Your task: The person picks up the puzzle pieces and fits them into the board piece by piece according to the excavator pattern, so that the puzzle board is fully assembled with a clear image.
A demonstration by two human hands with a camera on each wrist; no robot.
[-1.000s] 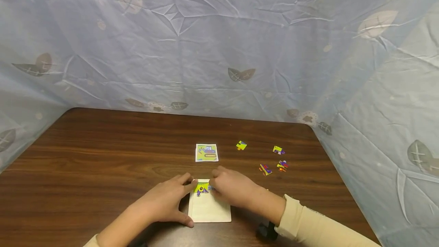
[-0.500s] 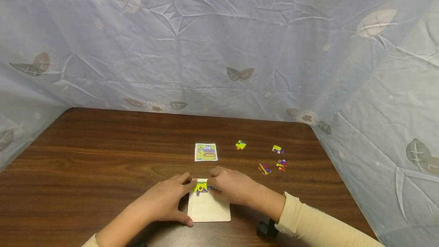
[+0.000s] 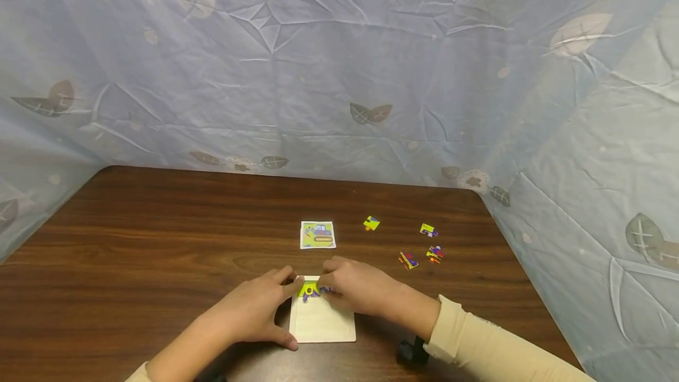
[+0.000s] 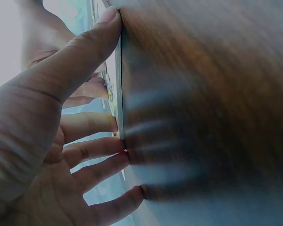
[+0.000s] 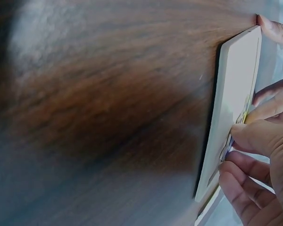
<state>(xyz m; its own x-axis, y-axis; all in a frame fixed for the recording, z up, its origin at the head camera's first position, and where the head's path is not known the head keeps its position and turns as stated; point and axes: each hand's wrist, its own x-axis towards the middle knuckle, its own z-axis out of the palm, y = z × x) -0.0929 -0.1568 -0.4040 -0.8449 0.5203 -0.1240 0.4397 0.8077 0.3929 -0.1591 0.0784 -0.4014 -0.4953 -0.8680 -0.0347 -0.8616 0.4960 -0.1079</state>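
A pale puzzle board [image 3: 325, 323] lies on the table in front of me, with a green and purple puzzle piece [image 3: 305, 289] in its upper left corner. My left hand [image 3: 254, 305] rests along the board's left side, thumb at the lower corner and index finger by the upper corner, the fingers spread and fairly straight in the left wrist view. Over the board's upper part, my right hand [image 3: 361, 287] pinches another puzzle piece [image 3: 326, 289] against the board, beside the first. That piece is mostly hidden by the fingers; the right wrist view shows thumb and fingertips [image 5: 238, 134] on it.
Beyond the board lies a square picture card [image 3: 318, 234] showing an excavator. Loose puzzle pieces lie right: a green one [image 3: 371, 223], a green and purple one [image 3: 428, 229], a striped one [image 3: 408, 260] and a multicoloured one [image 3: 435, 254]. A patterned curtain [image 3: 318, 75] surrounds the table.
Both hands stay in nearly the same place. The right fingers shift very slightly at the pinched piece; the whole head view drifts a little.
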